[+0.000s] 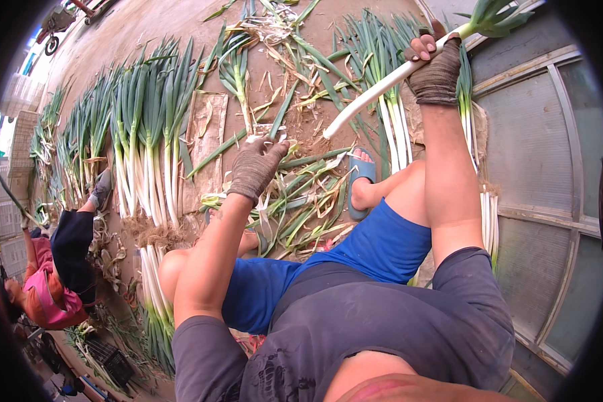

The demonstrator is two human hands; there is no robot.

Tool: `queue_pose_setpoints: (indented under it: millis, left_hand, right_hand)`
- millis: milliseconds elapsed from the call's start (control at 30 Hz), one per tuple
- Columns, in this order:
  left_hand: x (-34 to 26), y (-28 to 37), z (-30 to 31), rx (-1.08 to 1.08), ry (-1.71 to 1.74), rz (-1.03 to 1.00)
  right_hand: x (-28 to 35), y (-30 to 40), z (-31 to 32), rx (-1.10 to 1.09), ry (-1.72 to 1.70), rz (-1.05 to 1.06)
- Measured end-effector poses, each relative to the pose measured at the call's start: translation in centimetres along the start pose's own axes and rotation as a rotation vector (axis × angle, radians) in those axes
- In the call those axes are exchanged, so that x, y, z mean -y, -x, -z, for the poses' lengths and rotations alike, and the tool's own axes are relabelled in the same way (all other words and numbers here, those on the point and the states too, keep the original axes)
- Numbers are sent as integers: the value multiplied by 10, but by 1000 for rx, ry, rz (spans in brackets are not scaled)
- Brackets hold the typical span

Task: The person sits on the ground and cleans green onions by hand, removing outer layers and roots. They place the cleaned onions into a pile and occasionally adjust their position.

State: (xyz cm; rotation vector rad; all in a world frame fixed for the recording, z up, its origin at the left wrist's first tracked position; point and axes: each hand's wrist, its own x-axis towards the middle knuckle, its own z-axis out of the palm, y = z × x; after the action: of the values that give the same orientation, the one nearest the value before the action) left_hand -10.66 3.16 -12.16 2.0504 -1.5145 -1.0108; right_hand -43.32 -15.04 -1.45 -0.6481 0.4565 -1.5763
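My right hand (436, 75), in a fingerless knit glove, grips a long-stemmed green onion (374, 98) at the upper right. Its bare white shank slants down-left to a root end with fine brown roots, and its green top points up-right. My left hand (256, 168), gloved alike, is near the middle, away from that stalk. A strip of green leaf (284, 109) and some whitish peel meet its fingertips; whether they are held is unclear. Just beyond stands out another green onion (238, 83), lying on the ground with its leaves away from me.
Stripped leaves (301, 206) lie between my sandaled feet. Bundled green onions (151, 135) line the left, with more (392, 115) at the right. A panelled frame (527, 135) bounds the right side. Another person (50, 291) sits far left, near stacked crates (22, 135).
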Motion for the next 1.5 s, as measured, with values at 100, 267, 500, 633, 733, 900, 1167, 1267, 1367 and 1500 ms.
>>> queue_pose_setpoints:
  millis: [100, 267, 500, 633, 733, 900, 1167, 1267, 1367, 1500]
  left_hand:
    - [-56, 26, 1, -147, 206, -304]
    - [-100, 54, -15, 278, 360, -162]
    - [-99, 82, -23, 460, 326, -308]
    - [-101, 62, -18, 484, 464, -57]
    - [-109, 28, -11, 274, 404, -148]
    - [-108, 57, -5, 569, 642, -46]
    - [-73, 124, -14, 603, 918, 40]
    - [-80, 123, -4, 508, 778, -6]
    - [-61, 114, 8, 736, 1199, 91]
    - [-72, 115, 17, 788, 1159, 102]
  right_hand:
    - [-11, 8, -1, 37, -23, -12]
    - [-46, 45, -46, -54, -28, -135]
    - [-22, 25, -34, -203, 79, -225]
    - [-58, 30, -41, -356, 359, -143]
    - [-100, 72, -80, -401, 540, -324]
    - [-71, 56, -65, -179, 198, -233]
    - [-41, 27, -31, -135, -29, -264]
    - [-58, 55, -52, -216, 245, -103]
    - [-77, 87, -76, -140, 85, -243]
    - [-38, 41, -41, -165, -94, -227]
